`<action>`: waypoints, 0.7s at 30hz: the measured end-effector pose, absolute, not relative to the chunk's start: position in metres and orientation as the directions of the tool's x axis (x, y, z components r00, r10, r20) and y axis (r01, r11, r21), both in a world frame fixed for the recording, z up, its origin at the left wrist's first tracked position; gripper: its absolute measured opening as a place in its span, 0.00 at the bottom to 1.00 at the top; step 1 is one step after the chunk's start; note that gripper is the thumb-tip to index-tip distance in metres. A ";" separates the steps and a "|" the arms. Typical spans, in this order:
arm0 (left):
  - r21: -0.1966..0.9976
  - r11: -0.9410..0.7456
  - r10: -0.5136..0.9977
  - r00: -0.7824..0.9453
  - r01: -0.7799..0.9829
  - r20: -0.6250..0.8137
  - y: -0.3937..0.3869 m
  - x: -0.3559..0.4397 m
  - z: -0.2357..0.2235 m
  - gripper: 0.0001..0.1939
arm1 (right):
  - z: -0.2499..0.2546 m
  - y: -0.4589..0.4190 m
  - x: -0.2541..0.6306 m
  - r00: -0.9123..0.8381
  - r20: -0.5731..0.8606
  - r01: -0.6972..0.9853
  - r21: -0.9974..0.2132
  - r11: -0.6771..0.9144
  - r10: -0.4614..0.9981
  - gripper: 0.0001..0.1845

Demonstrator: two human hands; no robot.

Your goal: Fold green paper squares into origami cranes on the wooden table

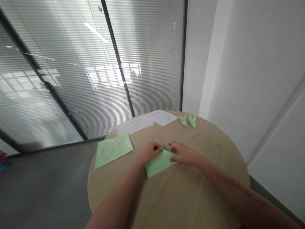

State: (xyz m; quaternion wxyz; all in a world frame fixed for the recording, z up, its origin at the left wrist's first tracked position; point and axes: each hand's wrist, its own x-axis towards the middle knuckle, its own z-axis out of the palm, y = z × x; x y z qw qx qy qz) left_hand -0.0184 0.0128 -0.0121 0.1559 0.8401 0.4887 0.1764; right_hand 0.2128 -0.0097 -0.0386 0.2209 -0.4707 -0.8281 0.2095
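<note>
1. Left hand (149,152), right hand (184,154): cover parts of green sheet (159,164).
2. Far white papers' (164,118) print: too small to read.
3. Table (186,194): near edge cut off.
4. Pink-blue object (3,160), far left: cut off, unidentifiable.

Office, glass partition (115,47), blinds (157,86), round table (214,146)

Matt paper sheet (159,164) — smooth wood-grained tabletop (188,194)
</note>
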 end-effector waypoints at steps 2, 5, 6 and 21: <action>0.514 -0.464 0.877 0.457 0.722 0.149 0.014 -0.020 -0.011 0.13 | -0.036 -0.011 0.214 -0.458 0.166 0.659 -0.595 0.459 0.873 0.12; 0.641 -0.419 0.898 0.399 0.643 0.186 0.018 -0.023 -0.009 0.14 | -0.033 -0.009 0.220 -0.386 0.131 0.649 -0.664 0.370 0.913 0.14; 0.677 -0.401 0.908 0.367 0.618 0.202 0.019 -0.025 -0.008 0.15 | -0.031 -0.007 0.224 -0.350 0.118 0.648 -0.686 0.331 0.929 0.15; 0.894 -0.317 0.945 0.188 0.317 0.268 0.025 -0.027 -0.012 0.19 | -0.034 0.000 0.218 -0.122 -0.069 0.130 -0.990 -0.053 0.990 0.27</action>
